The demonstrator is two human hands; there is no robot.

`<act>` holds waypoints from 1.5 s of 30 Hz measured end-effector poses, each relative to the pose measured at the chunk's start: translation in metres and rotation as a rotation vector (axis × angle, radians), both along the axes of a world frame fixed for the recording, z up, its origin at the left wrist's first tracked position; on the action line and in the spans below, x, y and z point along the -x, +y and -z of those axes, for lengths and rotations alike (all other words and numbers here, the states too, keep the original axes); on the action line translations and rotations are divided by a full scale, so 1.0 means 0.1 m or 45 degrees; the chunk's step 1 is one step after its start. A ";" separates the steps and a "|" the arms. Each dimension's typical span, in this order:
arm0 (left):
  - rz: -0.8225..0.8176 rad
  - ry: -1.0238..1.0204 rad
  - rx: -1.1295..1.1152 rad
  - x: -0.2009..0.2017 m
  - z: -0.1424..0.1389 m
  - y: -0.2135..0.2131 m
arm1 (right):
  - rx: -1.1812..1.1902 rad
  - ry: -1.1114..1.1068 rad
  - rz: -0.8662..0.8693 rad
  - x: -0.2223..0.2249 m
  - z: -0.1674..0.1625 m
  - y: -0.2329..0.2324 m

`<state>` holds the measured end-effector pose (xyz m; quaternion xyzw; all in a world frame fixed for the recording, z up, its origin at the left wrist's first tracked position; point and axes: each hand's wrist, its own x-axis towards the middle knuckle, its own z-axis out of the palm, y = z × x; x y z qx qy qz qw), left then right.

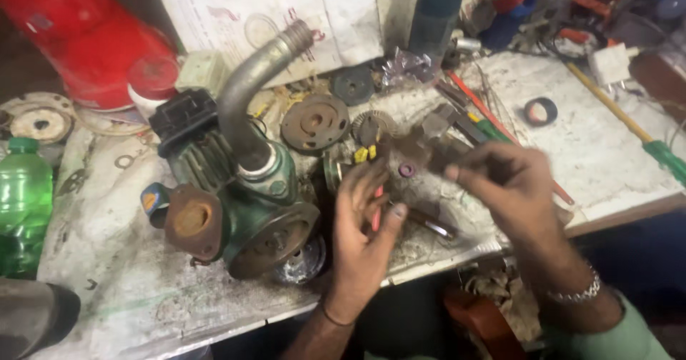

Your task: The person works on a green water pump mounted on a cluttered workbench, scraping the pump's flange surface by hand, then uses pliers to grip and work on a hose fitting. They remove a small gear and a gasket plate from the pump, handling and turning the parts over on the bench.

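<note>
Hands meet above the surface (607,153): right hand (511,188) pinches a small dark part (429,149), its grip narrow; left hand (361,220), fingers half-curled, holds red-handled pliers (376,213) just left.

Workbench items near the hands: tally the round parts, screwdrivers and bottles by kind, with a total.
Round metal discs: 2 (rusty flange disc, dark disc)
Toothed gear: 1
Black tape roll: 1
Green-handled screwdrivers: 2 (long yellow-shafted one, shorter one)
Green plastic bottle: 1
Total: 7
</note>
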<state>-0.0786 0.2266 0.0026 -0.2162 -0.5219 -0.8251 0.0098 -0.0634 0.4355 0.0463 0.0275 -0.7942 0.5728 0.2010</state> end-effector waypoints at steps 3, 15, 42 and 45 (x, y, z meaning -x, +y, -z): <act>0.056 -0.068 -0.139 -0.01 -0.04 0.01 | 0.480 -0.243 -0.253 -0.02 0.17 -0.07; -0.007 -0.191 -0.260 -0.10 -0.27 -0.11 | 0.906 -0.404 -0.481 -0.05 0.25 -0.17; -0.129 -0.122 -0.012 -0.12 -0.35 -0.27 | 0.213 -0.275 -0.154 -0.20 -0.06 -0.63; -0.095 -0.146 -0.047 -0.10 -0.33 -0.29 | 0.008 -0.188 -0.162 -0.21 -0.11 -0.64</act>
